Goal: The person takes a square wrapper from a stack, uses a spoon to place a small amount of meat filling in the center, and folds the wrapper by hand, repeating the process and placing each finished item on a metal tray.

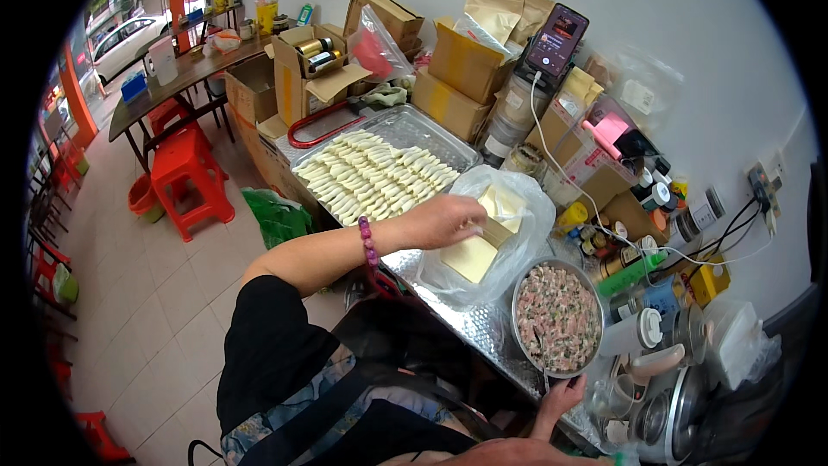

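My left hand (450,221), below a purple bead bracelet, reaches over square pale dough wrappers (469,259) in an open clear plastic bag (532,203). Its fingers are pinched together; what lies between them is too small to make out. Near the table's front edge my right hand (562,402) is closed at the handle of a metal spoon (544,368). That spoon stands in a round steel bowl (515,325) of minced filling with green bits (559,309). Left of the bag, a metal tray (459,155) carries several rows of folded, filled dumplings (379,174).
Cardboard boxes (450,102) line the wall behind the tray. A phone (557,40) with its cable stands above jars. Bottles and containers (634,332) crowd the right side. A red stool (185,177) and a dark table (155,99) are at left.
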The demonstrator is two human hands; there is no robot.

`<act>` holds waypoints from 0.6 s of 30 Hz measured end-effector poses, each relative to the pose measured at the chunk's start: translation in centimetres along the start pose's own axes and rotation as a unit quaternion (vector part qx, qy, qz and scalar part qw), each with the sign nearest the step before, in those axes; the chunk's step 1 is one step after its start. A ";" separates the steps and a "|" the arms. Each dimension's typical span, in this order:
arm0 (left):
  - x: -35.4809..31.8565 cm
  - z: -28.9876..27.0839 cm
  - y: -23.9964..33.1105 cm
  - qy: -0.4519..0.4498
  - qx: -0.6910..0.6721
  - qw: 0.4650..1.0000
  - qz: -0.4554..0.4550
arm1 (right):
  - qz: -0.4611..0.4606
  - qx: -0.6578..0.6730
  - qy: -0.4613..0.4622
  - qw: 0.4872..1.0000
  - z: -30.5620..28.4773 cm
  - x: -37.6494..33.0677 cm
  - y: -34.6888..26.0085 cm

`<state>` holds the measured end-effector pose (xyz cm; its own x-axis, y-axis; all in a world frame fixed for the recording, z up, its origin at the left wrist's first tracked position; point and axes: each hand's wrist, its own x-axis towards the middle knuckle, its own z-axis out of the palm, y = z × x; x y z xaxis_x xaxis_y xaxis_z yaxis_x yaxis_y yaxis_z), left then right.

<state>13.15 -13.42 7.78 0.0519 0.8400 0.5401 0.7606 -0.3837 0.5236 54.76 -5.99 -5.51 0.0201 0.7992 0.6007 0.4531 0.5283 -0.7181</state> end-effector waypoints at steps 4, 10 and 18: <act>-0.1 0.9 1.3 -0.183 0.044 0.982 0.019 | 0.013 -0.014 -0.031 0.999 -0.3 0.0 -1.0; 0.3 2.3 1.1 -0.229 0.098 0.968 -0.009 | -0.015 -0.015 -0.021 1.000 -0.2 0.0 -0.8; -1.1 4.3 2.8 -0.171 0.261 0.947 0.077 | -0.013 -0.014 -0.024 1.000 -0.5 -0.4 -0.6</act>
<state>18.03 -13.75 5.80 0.3272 0.8984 0.2929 0.9384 -0.3454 0.0114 54.90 -6.73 -5.12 -0.0345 0.7984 0.6012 0.4780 0.5414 -0.6916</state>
